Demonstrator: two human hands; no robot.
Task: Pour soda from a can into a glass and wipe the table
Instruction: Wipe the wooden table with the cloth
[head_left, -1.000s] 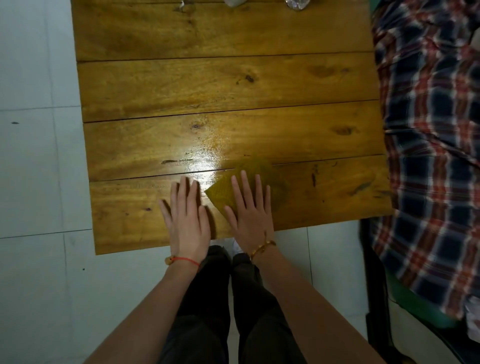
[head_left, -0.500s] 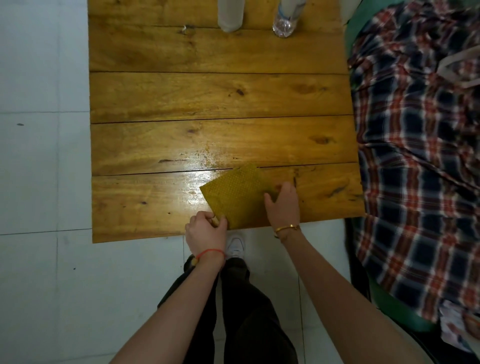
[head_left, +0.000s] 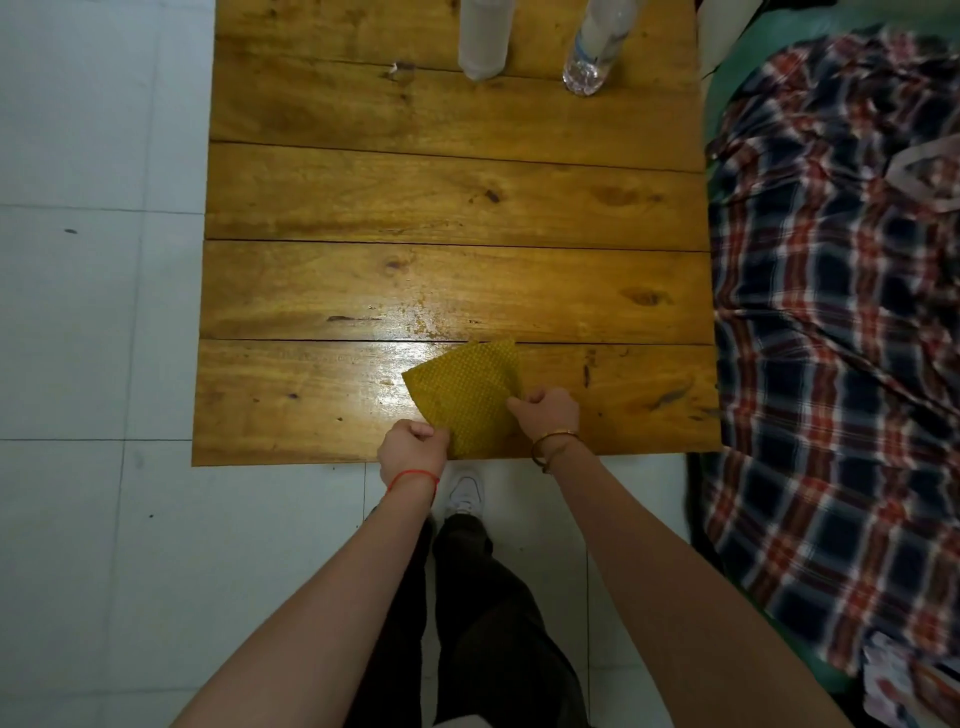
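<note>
Cloth (head_left: 467, 402) lying flat on the table's (head_left: 447, 197) near plank, beside a wet sheen (head_left: 415, 332).
Head view: left hand (head_left: 413, 451) is pinching the cloth's near-left edge, right hand (head_left: 548, 413) is pinching its right corner, both closed on it. Frosted glass (head_left: 484, 39) and plastic bottle (head_left: 597, 47) are standing at the far edge; no can is showing. Risk, as judged: lifting the cloth now is likely leaving the sheen unwiped.

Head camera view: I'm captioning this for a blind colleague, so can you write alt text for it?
Two bare hands, left hand and right hand, each pinch an edge of a yellow cloth lying near the front edge of a wooden plank table. A glossy wet patch shines beside it; a clear plastic bottle stands at the far edge.
</note>
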